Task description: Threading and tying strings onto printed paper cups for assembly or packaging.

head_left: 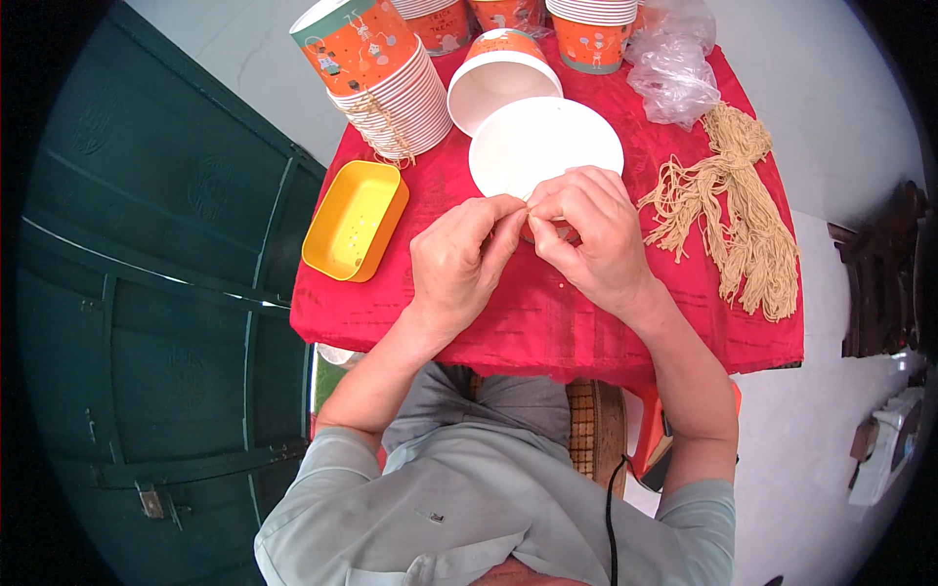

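Note:
My left hand and my right hand meet at the front edge of a round white paper piece, possibly the base of a paper bucket. Thumb and forefinger of each are pinched together, fingertips touching. A tiny tan bit shows between them, too small to name. Part of an orange-red surface is visible under my right hand. Just behind, an orange paper bucket lies on its side, its white inside facing me. To the right rests a bundle of tan cords, tied near its top.
A yellow tray with small bits in it sits at the left. Behind it leans a tall stack of nested orange buckets, cord hanging down its side. More bucket stacks and crumpled clear plastic line the back of the red tablecloth.

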Available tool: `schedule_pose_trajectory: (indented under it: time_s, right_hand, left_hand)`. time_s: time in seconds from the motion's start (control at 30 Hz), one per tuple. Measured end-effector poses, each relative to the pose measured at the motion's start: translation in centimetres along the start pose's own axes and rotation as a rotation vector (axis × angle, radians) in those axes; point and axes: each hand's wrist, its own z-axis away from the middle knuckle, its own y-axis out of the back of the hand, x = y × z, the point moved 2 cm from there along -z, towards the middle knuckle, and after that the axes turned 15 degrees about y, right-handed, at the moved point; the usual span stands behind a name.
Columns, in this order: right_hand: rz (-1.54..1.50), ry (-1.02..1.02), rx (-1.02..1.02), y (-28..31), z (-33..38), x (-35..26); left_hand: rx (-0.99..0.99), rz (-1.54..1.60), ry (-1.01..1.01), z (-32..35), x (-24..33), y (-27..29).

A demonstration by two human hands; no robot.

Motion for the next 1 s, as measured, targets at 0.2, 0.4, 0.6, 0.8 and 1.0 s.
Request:
schedule_pose_trajectory:
  time_s: [0.2,0.4,0.6,0.8,1.0]
  right_hand:
    - [-0.039,-0.022,-0.035,0.4,0.1,0.5]
    - [-0.036,-0.031,-0.089,0.8,-0.1,0.5]
    - [-0.033,-0.061,-0.041,0.3,0.2,0.6]
    - [-0.043,-0.031,-0.052,0.5,-0.1,0.4]
    - [0.000,-0.016,-0.074,0.4,0.0,0.4]
  left_hand:
    - [-0.191,0.098,-0.002,-1.0,-0.6,0.5]
    - [-0.659,0.557,0.554,-2.5,-2.2,1.4]
    - [-0.738,0.632,0.715,-2.8,-2.0,1.3]
    - [-0.678,0.727,0.798,-2.4,-1.9,1.0]
    - [-0.654,0.752,0.794,-2.1,-1.7,0.7]
